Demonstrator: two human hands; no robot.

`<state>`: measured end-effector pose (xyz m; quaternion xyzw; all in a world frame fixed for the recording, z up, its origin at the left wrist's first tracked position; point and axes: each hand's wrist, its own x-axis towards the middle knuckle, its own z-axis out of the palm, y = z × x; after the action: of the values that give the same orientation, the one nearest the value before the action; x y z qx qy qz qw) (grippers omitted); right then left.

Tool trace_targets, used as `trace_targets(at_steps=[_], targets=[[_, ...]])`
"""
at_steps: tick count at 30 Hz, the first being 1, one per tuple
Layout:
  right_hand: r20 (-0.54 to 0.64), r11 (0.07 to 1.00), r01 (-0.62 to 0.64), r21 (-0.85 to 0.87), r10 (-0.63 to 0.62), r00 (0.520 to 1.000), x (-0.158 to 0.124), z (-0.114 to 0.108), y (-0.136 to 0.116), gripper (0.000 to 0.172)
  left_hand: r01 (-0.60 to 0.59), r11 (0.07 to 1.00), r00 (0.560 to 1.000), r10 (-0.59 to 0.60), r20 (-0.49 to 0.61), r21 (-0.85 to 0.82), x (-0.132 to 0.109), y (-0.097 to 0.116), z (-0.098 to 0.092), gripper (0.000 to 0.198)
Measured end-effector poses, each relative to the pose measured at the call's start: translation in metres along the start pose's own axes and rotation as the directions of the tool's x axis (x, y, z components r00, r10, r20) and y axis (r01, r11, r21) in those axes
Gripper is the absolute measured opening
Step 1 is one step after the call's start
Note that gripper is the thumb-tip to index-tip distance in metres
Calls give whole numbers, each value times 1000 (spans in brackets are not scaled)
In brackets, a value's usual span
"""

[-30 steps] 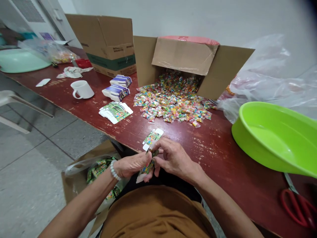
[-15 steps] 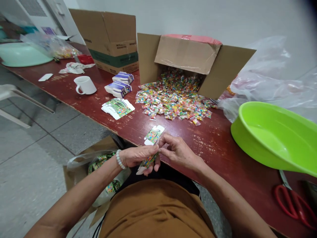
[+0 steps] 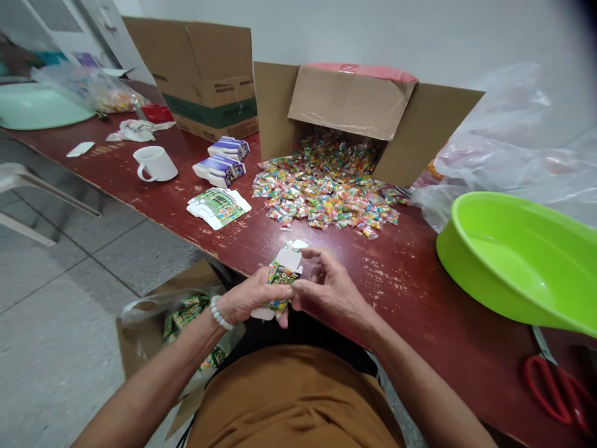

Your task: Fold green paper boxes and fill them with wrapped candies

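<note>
Small green carton (image 3: 285,274) held over the lap, just off the bench (image 3: 401,317) edge.
The left hand (image 3: 247,295) grasps it between thumb and fingers; the right hand (image 3: 333,289) has its fingers bent at the carton's other edge, whether pinching or merely touching I cannot tell. It looks like thin printed card: probably very light, springy along the folds, a little slick, easily creased. Best held lightly by the side walls, leaving the white end flaps free.

Small green printed carton (image 3: 285,274) slants in the left fingers (image 3: 278,291); white end flaps open.
</note>
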<state>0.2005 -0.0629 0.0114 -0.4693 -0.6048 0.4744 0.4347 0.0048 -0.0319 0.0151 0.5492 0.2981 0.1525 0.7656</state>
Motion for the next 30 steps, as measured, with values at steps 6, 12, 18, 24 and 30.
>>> trace_targets(at_steps=[6,12,18,24,30], targets=[[-70,996,4,91,3,998,0,15,9,19,-116,992,982,123,-143,56,3,-7,9,35],[-130,999,-27,26,30,991,6,11,6,21,-202,958,753,286,-592,204,-3,-23,24,40],[-236,936,-21,352,110,965,4,30,17,40,-316,949,709,231,-667,-7,-2,-23,38,70],[-303,912,71,405,61,951,0,41,26,34,-357,924,688,361,-629,140,0,-22,39,62],[-246,955,-9,297,86,965,3,25,28,21,-208,978,817,190,-544,30,-4,-23,28,46]])
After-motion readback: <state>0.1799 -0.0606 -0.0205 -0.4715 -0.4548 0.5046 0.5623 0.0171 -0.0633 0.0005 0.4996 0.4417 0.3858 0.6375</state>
